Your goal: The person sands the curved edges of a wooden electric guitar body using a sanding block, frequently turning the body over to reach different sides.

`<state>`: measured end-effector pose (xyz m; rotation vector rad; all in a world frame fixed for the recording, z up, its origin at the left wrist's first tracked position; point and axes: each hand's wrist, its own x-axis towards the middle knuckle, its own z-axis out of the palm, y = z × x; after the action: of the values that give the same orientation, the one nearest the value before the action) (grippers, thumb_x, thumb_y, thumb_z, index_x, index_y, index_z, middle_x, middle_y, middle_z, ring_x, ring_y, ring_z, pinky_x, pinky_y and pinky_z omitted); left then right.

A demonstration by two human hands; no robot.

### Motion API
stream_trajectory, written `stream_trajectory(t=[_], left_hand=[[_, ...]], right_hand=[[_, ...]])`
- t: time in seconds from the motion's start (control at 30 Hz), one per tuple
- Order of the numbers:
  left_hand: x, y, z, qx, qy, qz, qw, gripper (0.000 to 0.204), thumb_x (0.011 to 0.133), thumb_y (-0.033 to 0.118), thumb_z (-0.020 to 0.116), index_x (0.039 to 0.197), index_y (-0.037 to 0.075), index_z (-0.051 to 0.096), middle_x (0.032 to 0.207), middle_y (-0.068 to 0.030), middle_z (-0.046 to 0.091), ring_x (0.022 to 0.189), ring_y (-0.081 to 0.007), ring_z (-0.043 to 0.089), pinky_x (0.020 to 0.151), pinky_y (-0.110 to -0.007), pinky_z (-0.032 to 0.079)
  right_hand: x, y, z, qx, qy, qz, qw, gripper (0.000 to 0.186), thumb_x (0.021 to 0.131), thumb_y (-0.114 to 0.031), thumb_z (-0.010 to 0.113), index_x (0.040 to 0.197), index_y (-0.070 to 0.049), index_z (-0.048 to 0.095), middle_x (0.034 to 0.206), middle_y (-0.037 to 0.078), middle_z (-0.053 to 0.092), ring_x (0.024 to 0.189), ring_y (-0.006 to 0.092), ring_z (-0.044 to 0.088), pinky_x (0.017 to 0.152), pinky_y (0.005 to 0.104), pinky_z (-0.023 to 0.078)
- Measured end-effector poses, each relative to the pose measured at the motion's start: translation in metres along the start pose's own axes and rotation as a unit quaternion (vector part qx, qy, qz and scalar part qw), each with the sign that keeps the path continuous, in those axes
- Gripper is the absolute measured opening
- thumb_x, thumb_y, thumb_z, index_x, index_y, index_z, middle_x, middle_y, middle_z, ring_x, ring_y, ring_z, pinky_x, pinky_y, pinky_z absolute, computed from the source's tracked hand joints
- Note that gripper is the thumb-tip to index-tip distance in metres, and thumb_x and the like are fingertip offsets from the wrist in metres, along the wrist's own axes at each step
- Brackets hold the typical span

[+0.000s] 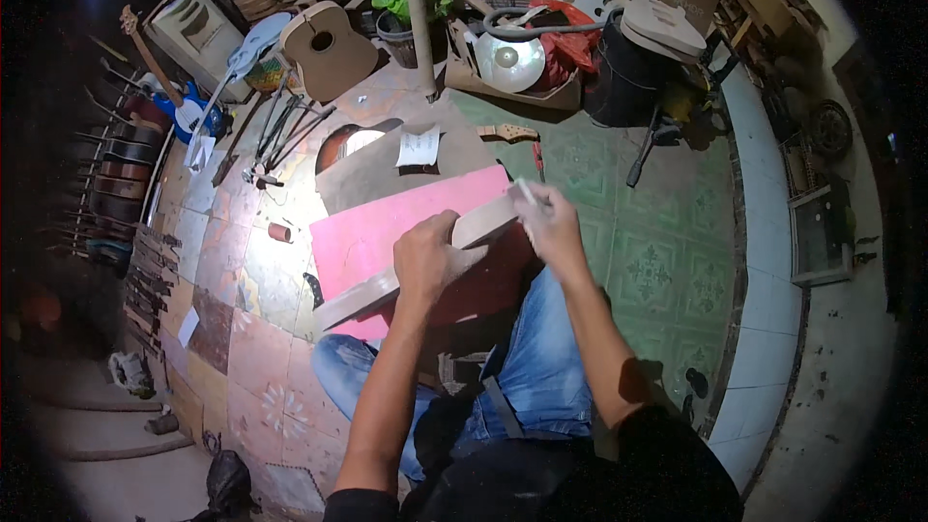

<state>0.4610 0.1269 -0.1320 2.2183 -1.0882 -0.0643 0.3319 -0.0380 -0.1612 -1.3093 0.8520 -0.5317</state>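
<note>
A long pale bar (pixel 483 219), apparently wooden, lies slanted across a pink board (pixel 372 222) in front of me. My left hand (pixel 423 256) is closed over the middle of the bar, gripping it. At the bar's far right end is my right hand (pixel 553 224), fingers curled and partly blurred. A small pale, thin piece (pixel 525 193) shows at those fingertips against the bar's end; its kind is too smeared to make out. My jeans-clad legs (pixel 546 348) are bent below the board.
Beyond the board, a sunburst guitar body (pixel 338 147) lies partly under a grey-brown sheet (pixel 367 174) bearing a white paper (pixel 419 148). A guitar headstock (pixel 509 132) and red-handled tool (pixel 539 162) are nearby. Behind stand an unfinished acoustic guitar (pixel 333 58), a pole (pixel 418 19) and a black bucket (pixel 623 77).
</note>
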Motion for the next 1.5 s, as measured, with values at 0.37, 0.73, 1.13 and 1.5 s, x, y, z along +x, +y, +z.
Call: stream_trajectory(t=[0.37, 0.73, 1.13, 1.5], left_hand=[[-0.005, 0.005, 0.000, 0.024, -0.012, 0.002, 1.000, 0.046, 0.062, 0.036, 0.091, 0.096, 0.010, 0.073, 0.082, -0.0115, 0.072, 0.075, -0.0309, 0.071, 0.069, -0.041, 0.056], [-0.005, 0.013, 0.002, 0.009, -0.015, -0.004, 1.000, 0.049, 0.060, 0.037, 0.092, 0.096, 0.010, 0.072, 0.081, -0.0103, 0.071, 0.075, -0.0314, 0.071, 0.068, -0.041, 0.055], [-0.002, 0.006, -0.005, 0.027, 0.003, 0.000, 1.000, 0.049, 0.060, 0.040, 0.091, 0.093, 0.009, 0.071, 0.083, -0.0111, 0.071, 0.077, -0.0329, 0.070, 0.068, -0.042, 0.055], [-0.001, 0.015, 0.003, -0.003, -0.012, 0.010, 1.000, 0.048, 0.061, 0.041, 0.090, 0.091, 0.010, 0.070, 0.080, -0.0110, 0.070, 0.074, -0.0326, 0.069, 0.066, -0.043, 0.054]], right_hand=[[-0.043, -0.007, 0.009, -0.309, 0.127, -0.253, 0.908, 0.038, 0.089, -0.022, 0.074, 0.116, 0.005, 0.067, 0.109, 0.013, 0.071, 0.083, 0.0172, 0.064, 0.082, 0.0322, 0.053], [0.011, -0.001, -0.017, -0.001, 0.001, 0.004, 1.000, 0.038, 0.087, -0.021, 0.077, 0.118, -0.003, 0.067, 0.121, 0.024, 0.068, 0.109, 0.0316, 0.068, 0.093, 0.0419, 0.052], [-0.046, -0.019, 0.018, -0.338, 0.100, -0.241, 0.904, 0.036, 0.091, -0.028, 0.075, 0.118, -0.005, 0.066, 0.110, 0.022, 0.067, 0.100, 0.0344, 0.065, 0.086, 0.0456, 0.053], [0.010, 0.000, -0.011, -0.005, 0.008, -0.062, 0.998, 0.036, 0.088, -0.032, 0.077, 0.114, -0.009, 0.068, 0.098, 0.022, 0.062, 0.098, 0.0384, 0.062, 0.086, 0.0459, 0.050]])
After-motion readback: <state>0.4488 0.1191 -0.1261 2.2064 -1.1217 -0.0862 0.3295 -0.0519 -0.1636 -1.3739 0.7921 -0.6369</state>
